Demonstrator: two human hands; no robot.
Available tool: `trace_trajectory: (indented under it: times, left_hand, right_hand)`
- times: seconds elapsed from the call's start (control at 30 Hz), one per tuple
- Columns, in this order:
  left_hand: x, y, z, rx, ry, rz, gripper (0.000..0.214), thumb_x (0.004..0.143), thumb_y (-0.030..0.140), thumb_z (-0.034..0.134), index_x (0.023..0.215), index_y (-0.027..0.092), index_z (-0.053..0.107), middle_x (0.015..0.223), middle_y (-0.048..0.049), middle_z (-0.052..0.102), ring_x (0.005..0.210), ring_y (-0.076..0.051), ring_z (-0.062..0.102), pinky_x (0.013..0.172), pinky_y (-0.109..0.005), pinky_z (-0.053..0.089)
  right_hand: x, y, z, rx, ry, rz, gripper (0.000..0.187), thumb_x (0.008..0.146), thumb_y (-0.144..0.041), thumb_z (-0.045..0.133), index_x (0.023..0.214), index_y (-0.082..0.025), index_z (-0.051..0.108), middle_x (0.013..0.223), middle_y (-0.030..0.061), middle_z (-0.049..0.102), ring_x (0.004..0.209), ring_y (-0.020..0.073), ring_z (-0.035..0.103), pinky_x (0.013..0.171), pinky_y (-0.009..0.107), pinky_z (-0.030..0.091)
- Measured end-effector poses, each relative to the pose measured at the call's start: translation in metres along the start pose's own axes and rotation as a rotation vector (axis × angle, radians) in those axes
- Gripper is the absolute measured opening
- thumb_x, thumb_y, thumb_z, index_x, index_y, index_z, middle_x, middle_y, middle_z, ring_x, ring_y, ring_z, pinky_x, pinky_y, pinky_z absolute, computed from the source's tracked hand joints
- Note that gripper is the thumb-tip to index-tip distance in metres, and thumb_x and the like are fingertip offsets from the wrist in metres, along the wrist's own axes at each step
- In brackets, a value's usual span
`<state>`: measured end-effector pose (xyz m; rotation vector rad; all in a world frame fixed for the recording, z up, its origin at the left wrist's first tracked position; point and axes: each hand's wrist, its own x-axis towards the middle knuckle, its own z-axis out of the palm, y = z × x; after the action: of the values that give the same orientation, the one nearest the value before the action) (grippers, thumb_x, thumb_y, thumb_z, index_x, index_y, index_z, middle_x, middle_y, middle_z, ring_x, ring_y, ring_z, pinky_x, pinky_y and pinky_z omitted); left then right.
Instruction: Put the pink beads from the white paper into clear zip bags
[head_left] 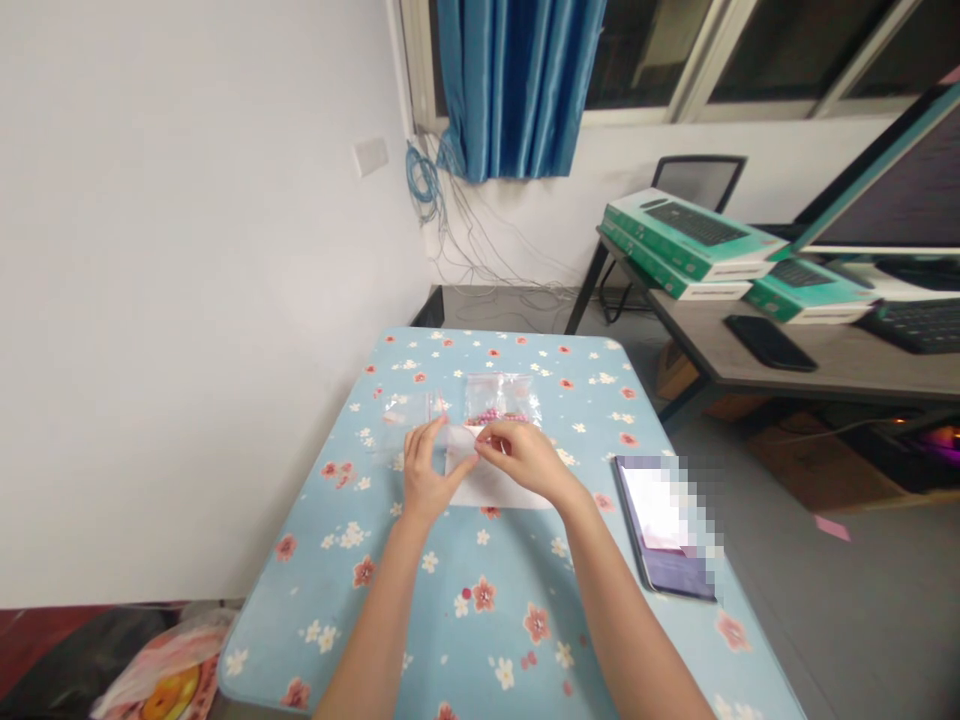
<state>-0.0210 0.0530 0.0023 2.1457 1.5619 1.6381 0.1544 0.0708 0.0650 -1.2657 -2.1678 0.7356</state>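
Observation:
My left hand and my right hand sit close together at the middle of a light blue table covering with a flower print, their fingertips pinched towards each other. Whatever they hold is too small to make out. Under them lies a white paper sheet. Just beyond my right fingers is a clear plastic bag of pink beads. Another clear bag, with no visible contents, lies beyond my left fingers.
A tablet with a blurred screen lies at the table's right side. A white wall runs along the left. To the right, a desk holds green keyboard boxes, a black phone and a monitor.

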Motion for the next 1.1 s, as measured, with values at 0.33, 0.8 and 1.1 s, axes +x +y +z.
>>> trace_trajectory:
  times: [0.33,0.8,1.1]
  left_hand:
    - [0.004,-0.005,-0.003,-0.504,-0.071,-0.586,0.024,0.078,0.039,0.062,0.077,0.016,0.070,0.075,-0.0046,0.071,0.074,-0.017,0.066,0.076,-0.028,0.049]
    - [0.003,-0.005,0.002,-0.525,-0.140,-0.626,0.028,0.076,0.042,0.062,0.069,0.015,0.065,0.067,-0.0030,0.069,0.064,-0.014,0.062,0.067,-0.025,0.047]
    - [0.006,0.004,-0.004,-0.451,-0.236,-0.513,0.024,0.078,0.038,0.061,0.070,0.016,0.067,0.066,-0.0032,0.070,0.066,-0.016,0.065,0.070,-0.028,0.050]
  right_hand:
    - [-0.002,0.002,-0.007,0.146,0.023,-0.023,0.018,0.088,-0.030,0.050,0.077,-0.019,0.058,0.065,-0.0018,0.054,0.059,0.0110,0.045,0.058,0.024,0.032]
    - [0.002,0.018,0.009,0.180,0.033,-0.040,0.019,0.087,-0.034,0.053,0.078,-0.018,0.060,0.064,-0.0019,0.049,0.059,0.0112,0.043,0.056,0.024,0.031]
    - [0.004,0.012,0.014,0.178,0.012,-0.127,0.021,0.087,-0.033,0.054,0.074,-0.017,0.061,0.065,-0.0014,0.047,0.061,0.0116,0.042,0.058,0.024,0.032]
